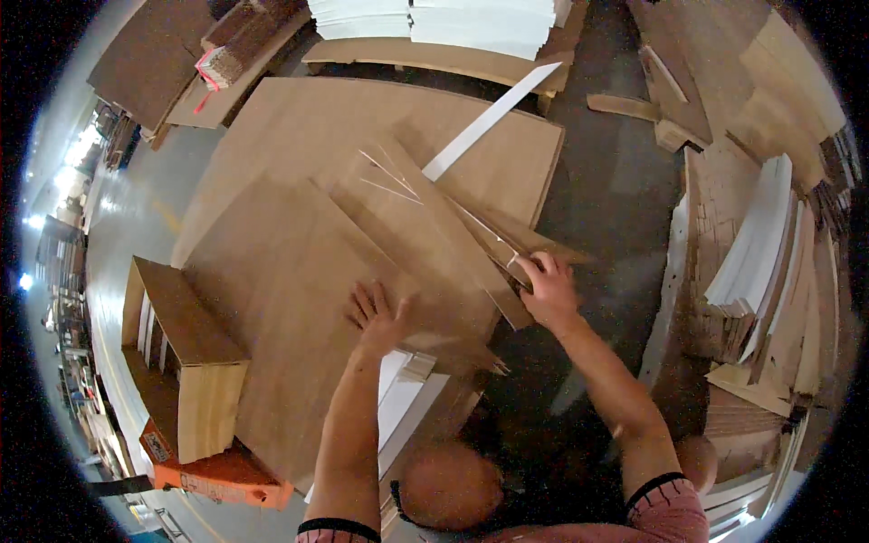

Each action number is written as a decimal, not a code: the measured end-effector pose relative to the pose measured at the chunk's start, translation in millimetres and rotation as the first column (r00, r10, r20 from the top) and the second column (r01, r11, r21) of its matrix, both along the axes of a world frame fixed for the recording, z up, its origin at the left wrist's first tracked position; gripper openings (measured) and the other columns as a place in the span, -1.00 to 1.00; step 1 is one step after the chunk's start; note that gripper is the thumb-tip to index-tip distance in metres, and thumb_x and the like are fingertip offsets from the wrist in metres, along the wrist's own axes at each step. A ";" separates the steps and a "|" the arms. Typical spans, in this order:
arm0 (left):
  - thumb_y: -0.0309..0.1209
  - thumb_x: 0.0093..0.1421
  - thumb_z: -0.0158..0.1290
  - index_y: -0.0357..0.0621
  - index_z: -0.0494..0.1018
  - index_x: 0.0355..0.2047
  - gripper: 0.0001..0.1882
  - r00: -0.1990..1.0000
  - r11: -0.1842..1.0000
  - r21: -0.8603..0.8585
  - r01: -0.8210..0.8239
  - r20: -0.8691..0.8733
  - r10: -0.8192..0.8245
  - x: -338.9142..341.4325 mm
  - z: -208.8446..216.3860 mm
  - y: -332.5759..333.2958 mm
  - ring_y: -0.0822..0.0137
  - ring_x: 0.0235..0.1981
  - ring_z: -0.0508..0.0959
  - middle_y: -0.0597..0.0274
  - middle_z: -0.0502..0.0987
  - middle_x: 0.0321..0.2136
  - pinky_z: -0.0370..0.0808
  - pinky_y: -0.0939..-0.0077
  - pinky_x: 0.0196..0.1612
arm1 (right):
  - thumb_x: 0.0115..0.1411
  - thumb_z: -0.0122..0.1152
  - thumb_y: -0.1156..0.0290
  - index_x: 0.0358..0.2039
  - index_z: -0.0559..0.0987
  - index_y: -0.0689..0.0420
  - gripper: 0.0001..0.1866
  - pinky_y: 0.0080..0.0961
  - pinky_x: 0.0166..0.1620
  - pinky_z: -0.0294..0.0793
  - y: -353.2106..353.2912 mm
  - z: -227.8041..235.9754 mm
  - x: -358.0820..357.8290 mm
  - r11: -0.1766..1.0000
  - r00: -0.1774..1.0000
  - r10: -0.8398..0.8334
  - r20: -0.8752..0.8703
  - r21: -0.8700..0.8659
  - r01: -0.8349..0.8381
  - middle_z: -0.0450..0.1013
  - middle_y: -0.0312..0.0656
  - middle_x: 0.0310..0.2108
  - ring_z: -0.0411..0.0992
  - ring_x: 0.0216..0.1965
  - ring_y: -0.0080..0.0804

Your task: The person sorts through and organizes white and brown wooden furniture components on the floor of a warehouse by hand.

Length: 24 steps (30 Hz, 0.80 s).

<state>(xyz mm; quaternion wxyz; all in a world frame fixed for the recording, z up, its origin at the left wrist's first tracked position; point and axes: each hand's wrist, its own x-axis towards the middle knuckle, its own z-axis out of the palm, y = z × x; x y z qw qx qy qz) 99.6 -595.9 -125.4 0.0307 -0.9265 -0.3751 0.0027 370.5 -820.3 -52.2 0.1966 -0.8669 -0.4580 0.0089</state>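
Observation:
My left hand (378, 319) lies with fingers spread on a brown cardboard sheet (281, 271) in the middle of the head view. To the right, my right hand (549, 288) is closed on the near end of some narrow cardboard strips (487, 228). A wider brown cardboard strip (444, 226) slants beside them, its near end by that hand. Thin white slivers (389, 172) stick out at the strips' far end. Beyond them a flat white strip (493, 122) lies aslant over the far edge. White boards (403, 398) show beside my left forearm.
An open cardboard box (208, 317) stands at left, above an orange object (217, 475). Stacks of white sheets (480, 27) rest on a pallet at the back. Several white and brown boards (751, 244) are piled at right. Dark floor (606, 208) runs between.

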 end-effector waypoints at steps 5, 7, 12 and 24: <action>0.31 0.26 -0.28 -0.04 -0.19 0.42 -0.06 0.981 0.974 -0.193 -0.116 -0.174 0.082 -24.2 -13.8 17.0 -0.23 0.42 -0.39 -0.27 -0.34 0.40 -0.41 -0.44 0.28 | -0.05 0.37 0.43 0.14 0.46 -0.16 -0.33 -0.28 0.09 0.39 -1.2 -28.4 -8.3 0.999 0.995 -0.021 -0.101 0.042 0.025 0.36 -0.20 -0.01 0.39 0.00 -0.13; 0.34 0.24 -0.28 -0.05 -0.22 0.42 -0.03 0.956 0.834 -0.473 -0.285 -0.075 0.284 -2.2 15.9 4.3 -0.22 0.42 -0.40 -0.25 -0.35 0.41 -0.46 -0.39 0.29 | -0.04 0.38 0.42 0.15 0.46 -0.17 -0.33 -0.28 0.10 0.40 -6.0 -25.2 -8.3 0.999 0.978 -0.049 -0.201 -0.002 0.050 0.36 -0.18 0.00 0.40 0.00 -0.10; 0.32 0.24 -0.25 -0.02 -0.22 0.43 -0.03 0.965 0.862 -0.438 -0.255 -0.057 0.257 6.9 16.1 2.8 -0.23 0.42 -0.41 -0.24 -0.35 0.41 -0.47 -0.40 0.29 | 0.05 0.37 0.27 0.19 0.40 0.05 -0.33 -0.27 0.14 0.37 -5.0 -27.0 5.4 0.990 0.907 -0.011 -0.421 0.122 0.068 0.34 -0.04 0.09 0.37 0.06 -0.03; 0.27 0.24 -0.17 0.00 -0.21 0.43 -0.04 0.959 0.840 -0.468 -0.274 -0.070 0.274 0.5 21.7 3.2 -0.30 0.40 -0.40 -0.23 -0.40 0.41 -0.44 -0.49 0.25 | 0.02 0.32 0.34 0.26 0.31 -0.01 -0.26 -0.16 0.05 0.45 7.0 -10.7 -26.2 0.997 0.980 -0.024 -0.196 0.066 0.038 0.38 -0.03 0.05 0.40 0.02 0.02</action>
